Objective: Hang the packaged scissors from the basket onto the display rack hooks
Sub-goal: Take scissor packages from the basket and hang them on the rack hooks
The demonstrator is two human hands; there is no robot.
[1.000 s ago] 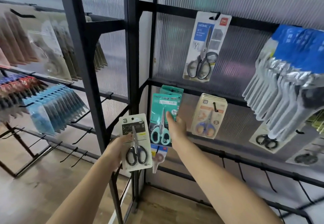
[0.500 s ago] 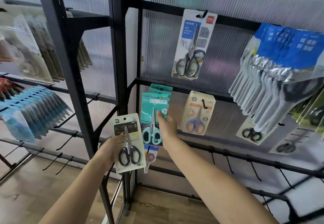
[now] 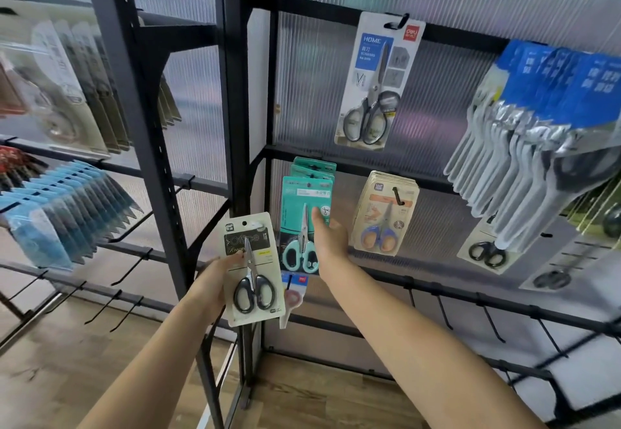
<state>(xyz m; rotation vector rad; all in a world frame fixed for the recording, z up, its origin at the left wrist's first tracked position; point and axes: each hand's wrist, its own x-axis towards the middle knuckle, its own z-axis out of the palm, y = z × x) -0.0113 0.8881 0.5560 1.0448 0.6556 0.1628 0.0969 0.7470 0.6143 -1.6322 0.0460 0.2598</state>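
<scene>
The fingers [image 3: 317,218] of the right hand [image 3: 331,240] pinch the edge of a teal scissors pack [image 3: 304,227], the front one of a stack on a display rack hook, while the left hand [image 3: 215,279] grips a cream "Office" scissors pack [image 3: 252,269] by its left edge, low and just beside the teal stack. The basket is out of view. The risk, as I judge it: whether the teal pack's hole sits on the hook is hidden, so if released early, it could slide off and fall to the wooden floor [image 3: 67,361].
</scene>
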